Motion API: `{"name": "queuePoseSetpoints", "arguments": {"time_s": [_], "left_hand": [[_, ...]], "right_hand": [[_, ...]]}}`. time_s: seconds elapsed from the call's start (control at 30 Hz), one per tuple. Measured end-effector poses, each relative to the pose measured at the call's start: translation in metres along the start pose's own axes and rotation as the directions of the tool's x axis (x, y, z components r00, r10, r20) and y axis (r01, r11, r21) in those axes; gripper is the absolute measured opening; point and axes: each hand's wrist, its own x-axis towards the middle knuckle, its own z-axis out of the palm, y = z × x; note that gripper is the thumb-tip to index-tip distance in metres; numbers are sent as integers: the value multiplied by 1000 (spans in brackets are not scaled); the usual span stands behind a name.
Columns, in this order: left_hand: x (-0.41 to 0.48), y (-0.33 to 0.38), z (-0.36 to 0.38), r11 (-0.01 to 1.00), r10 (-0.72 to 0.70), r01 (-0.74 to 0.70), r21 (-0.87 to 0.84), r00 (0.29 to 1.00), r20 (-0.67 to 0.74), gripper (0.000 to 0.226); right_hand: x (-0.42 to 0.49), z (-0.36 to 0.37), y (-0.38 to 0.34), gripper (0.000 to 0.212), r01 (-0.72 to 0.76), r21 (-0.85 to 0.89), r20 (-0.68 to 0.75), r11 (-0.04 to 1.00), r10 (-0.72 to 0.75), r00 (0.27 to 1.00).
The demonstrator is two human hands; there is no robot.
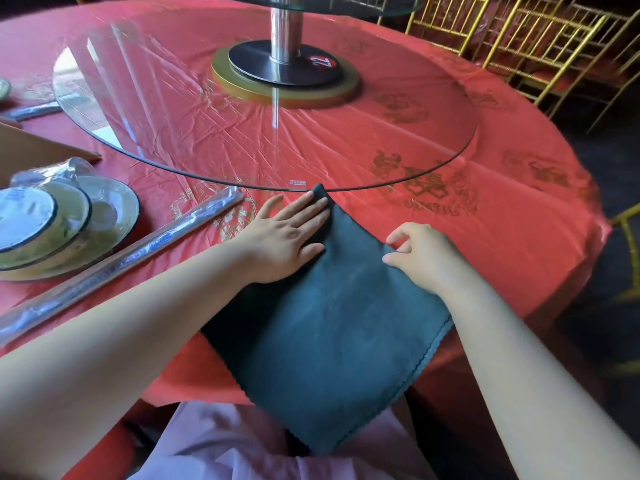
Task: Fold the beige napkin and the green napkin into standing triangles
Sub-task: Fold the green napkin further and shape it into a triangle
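Napkins: one green napkin; left hand flat, right hand pinching.

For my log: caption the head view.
Left hand presses the green napkin on the red table; right hand pinches its edge.

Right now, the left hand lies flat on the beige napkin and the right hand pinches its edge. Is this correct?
No: the green napkin, not a beige one. The head view shows the left hand flat on it and the right hand pinching its edge.
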Motion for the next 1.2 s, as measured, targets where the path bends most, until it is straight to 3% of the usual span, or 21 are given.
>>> {"name": "queuePoseSetpoints", "arguments": {"time_s": [0.07, 0.13, 0.23, 0.37, 0.5, 0.63, 1.1, 1.2], "left_hand": [[3, 1, -1, 999, 19, -21, 34, 998, 65, 63], [4, 3, -4, 1000, 19, -21, 16, 993, 113, 62], [4, 4, -8, 999, 19, -16, -28, 991, 134, 63], [10, 3, -15, 1000, 17, -14, -18, 989, 144, 66], [13, 3, -10, 1000, 27, -27, 0, 998, 63, 69], [12, 1, 2, 999, 23, -23, -21, 1000, 3, 89], [12, -3, 4, 998, 52, -52, -27, 999, 5, 92], [8, -4, 0, 995, 48, -54, -81, 996, -76, 87]], "right_hand": [[-3, -4, -1, 28, -23, -18, 34, 1000, 23, 999], [-6, -3, -6, 31, -17, -149, 20, 989, 20, 1000], [-11, 11, -22, 39, 97, -330, -68, 939, -126, 990], [-9, 40, -52, 59, 309, -253, 46, 917, -308, 950], [3, 53, -57, 62, 281, -221, 108, 934, -263, 959], [-4, 58, -41, 59, 285, -283, 102, 916, -267, 958], [-77, 31, 38, 66, 110, -330, 87, 937, -86, 993], [-79, 25, 36, 69, 79, -365, 107, 928, -43, 993]]}}
